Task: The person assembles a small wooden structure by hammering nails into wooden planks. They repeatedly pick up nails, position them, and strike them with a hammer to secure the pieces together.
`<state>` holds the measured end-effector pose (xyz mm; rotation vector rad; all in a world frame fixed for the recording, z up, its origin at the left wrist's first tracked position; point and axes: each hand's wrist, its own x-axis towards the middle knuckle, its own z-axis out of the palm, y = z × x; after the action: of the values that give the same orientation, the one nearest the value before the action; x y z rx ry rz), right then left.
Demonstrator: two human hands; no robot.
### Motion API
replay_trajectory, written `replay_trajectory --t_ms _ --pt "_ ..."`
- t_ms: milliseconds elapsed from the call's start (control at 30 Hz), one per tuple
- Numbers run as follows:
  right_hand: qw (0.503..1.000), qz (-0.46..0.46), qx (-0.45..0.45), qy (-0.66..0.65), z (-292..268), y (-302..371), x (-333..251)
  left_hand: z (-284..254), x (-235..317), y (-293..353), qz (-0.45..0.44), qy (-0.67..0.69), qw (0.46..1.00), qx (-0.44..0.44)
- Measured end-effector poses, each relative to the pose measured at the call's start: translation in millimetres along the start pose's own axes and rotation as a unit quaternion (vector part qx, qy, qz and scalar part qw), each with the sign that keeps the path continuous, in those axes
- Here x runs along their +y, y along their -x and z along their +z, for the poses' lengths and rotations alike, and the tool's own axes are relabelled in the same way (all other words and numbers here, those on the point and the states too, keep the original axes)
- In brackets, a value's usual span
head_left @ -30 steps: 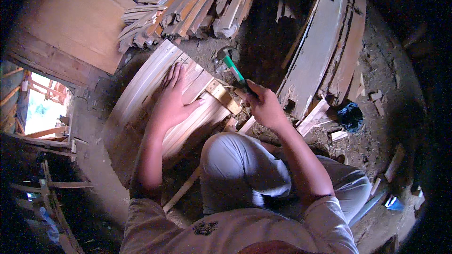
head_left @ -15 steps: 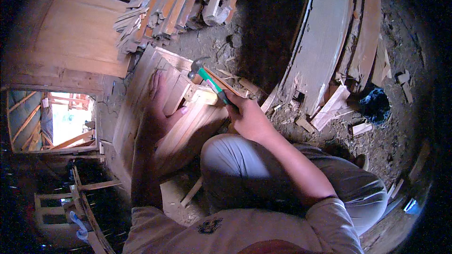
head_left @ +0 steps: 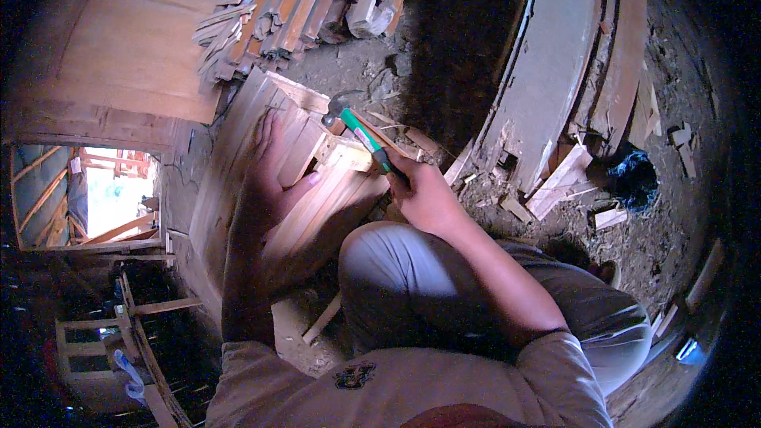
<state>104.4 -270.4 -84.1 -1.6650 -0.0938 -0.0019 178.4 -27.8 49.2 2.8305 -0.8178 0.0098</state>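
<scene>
My right hand (head_left: 420, 194) grips a hammer (head_left: 358, 128) with a green handle, its metal head resting low on a small pale wood block (head_left: 347, 155). That block sits on a slatted wooden panel (head_left: 238, 150) lying on the dirt floor in front of my bent knee. My left hand (head_left: 268, 170) lies flat on the slats, fingers spread, thumb toward the block, just left of the hammer head.
A heap of wooden strips (head_left: 301, 0) lies beyond the panel. Long curved planks (head_left: 555, 55) stand at the right, with offcuts (head_left: 567, 178) and a blue rag (head_left: 634, 174) on the ground. A big wooden board (head_left: 103, 55) and a bright opening (head_left: 103, 194) are at the left.
The hammer has come down from a raised, tilted position onto the block. My left hand has stayed pressed flat on the slats. The view has shifted a little.
</scene>
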Motion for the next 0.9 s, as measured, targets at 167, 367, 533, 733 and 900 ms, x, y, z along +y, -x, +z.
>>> replay_trajectory --t_ms 167,367,533,733,900 --pt "1.0 0.005 -0.003 0.01 2 0 4 4 -10 0 0.006 0.028 1.0 0.001" --pt "1.0 -0.012 0.004 0.009 2 1 10 2 -10 -2 0.014 0.022 1.0 0.003" --pt "0.999 0.014 -0.023 0.035 -1 4 3 7 -20 3 0.032 0.037 0.999 0.015" --pt "1.0 -0.017 0.005 0.001 7 6 20 5 -17 8 0.012 0.032 0.999 0.032" --pt "0.996 0.06 0.024 0.063 -14 20 -11 14 -20 9 -0.001 0.033 0.998 0.055"
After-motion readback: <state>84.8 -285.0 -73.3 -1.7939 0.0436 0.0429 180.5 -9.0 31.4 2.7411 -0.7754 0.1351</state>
